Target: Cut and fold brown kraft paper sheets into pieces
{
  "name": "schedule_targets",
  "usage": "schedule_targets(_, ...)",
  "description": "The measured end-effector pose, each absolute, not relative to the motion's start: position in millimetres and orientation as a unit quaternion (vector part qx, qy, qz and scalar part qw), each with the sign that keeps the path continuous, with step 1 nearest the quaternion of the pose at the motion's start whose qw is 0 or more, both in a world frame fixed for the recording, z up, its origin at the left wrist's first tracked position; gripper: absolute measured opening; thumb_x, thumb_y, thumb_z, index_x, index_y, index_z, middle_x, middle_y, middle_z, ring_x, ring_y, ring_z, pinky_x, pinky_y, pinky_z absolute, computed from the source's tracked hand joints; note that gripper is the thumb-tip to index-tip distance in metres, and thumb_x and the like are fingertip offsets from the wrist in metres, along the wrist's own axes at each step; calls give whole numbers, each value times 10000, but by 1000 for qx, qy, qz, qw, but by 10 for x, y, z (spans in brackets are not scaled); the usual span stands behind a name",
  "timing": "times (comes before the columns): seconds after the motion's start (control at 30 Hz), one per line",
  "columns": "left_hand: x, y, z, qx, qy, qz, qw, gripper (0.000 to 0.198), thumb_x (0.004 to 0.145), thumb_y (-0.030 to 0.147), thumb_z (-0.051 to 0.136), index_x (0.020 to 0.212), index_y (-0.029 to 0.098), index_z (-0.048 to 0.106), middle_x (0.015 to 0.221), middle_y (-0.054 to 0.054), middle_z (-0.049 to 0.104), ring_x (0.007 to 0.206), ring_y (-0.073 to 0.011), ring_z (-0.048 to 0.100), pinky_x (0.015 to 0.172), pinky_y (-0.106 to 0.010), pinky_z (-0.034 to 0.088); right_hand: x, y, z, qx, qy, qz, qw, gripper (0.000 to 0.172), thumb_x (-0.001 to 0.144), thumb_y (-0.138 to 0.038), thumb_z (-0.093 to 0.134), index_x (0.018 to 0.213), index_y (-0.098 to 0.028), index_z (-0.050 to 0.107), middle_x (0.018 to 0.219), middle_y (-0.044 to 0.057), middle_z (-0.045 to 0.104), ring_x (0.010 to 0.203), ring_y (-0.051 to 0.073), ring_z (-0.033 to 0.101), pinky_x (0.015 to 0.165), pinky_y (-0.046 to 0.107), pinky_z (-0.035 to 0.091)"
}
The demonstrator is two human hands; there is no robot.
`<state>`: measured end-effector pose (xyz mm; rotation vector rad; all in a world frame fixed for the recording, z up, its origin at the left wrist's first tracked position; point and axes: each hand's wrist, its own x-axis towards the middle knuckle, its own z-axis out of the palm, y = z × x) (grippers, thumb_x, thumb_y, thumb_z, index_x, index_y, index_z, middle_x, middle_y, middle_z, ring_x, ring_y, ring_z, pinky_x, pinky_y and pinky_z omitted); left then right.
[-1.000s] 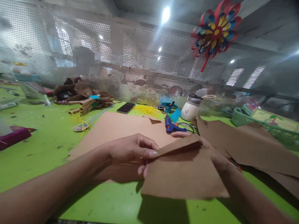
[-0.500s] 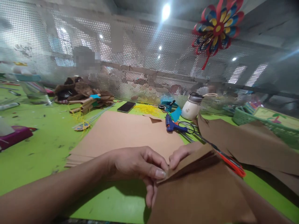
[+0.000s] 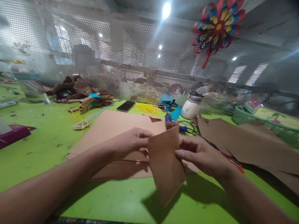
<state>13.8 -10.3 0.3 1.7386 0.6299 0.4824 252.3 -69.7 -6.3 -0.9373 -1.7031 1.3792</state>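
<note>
The held brown paper (image 3: 164, 158) partly hides the blue glue gun (image 3: 168, 118).

The long, smooth, bare left forearm (image 3: 65, 180) is uncovered from the lower left edge up to a slender, bare wrist (image 3: 112, 152), broad near the border of the view and tapering evenly. Beyond it is the bare, slim left hand (image 3: 130, 141), its narrow, rounded fingers (image 3: 144, 133) partly hidden at the tips. The bare right forearm (image 3: 247, 193) has a similar tapering shape and joins a bare right hand (image 3: 205, 155) with a straight, blunt-tipped thumb (image 3: 187, 154); its nail is too blurred to detail.
</note>
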Motion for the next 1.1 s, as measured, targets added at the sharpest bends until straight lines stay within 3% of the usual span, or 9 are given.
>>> schedule_targets(0.17,84,16,91,717,344,311,521,365,898,452,525,931,111,649,861,-68,669,778,-162,606,720,-313,483,2474,-590,-99,-426,-789,351,270,194,912,-300,552,936,-182,704,902,45,718,805,169,627,706,264,466)
schedule_targets(0.27,151,-10,25,802,344,249,420,374,896,444,502,923,113,675,868,-75,681,797,-180,604,721,-310,470,2413,-537,-159,-434,-828,262,241,202,918,-264,521,934,-173,701,912,60,733,816,184,640,731,285,465)
schedule_targets(0.43,247,-83,-106,912,323,161,197,273,878,347,515,906,194,740,847,-57,697,778,-187,577,683,-286,400,2362,-477,-222,-430,-845,228,221,217,931,-269,502,954,-160,689,919,78,730,830,201,638,723,307,463)
schedule_targets(0.6,240,-101,-130,903,350,129,214,244,870,304,504,876,173,710,840,-53,692,738,-180,583,638,-265,401,2318,-418,-310,-422,-861,157,235,187,939,-253,520,904,-154,676,875,84,690,813,196,594,716,316,456)
schedule_targets(0.73,246,-63,-202,921,331,124,161,229,876,287,497,865,164,690,837,-64,669,761,-189,572,673,-279,417,2303,-378,-412,-392,-878,100,257,172,935,-250,546,868,-158,675,874,95,645,876,216,549,767,349,460)
schedule_targets(0.87,233,-45,-260,926,320,138,142,214,885,265,487,840,161,669,808,-58,635,738,-178,556,663,-276,418,2348,-395,-453,-392,-878,104,254,161,932,-220,554,979,-168,699,899,90,635,883,208,555,774,348,468)
schedule_targets(1.1,211,-45,-263,926,320,143,143,152,865,238,522,796,173,640,793,-32,591,736,-166,541,661,-262,412,2350,-432,-469,-400,-865,101,286,131,904,-185,589,889,-155,716,857,74,604,814,178,566,727,306,468)
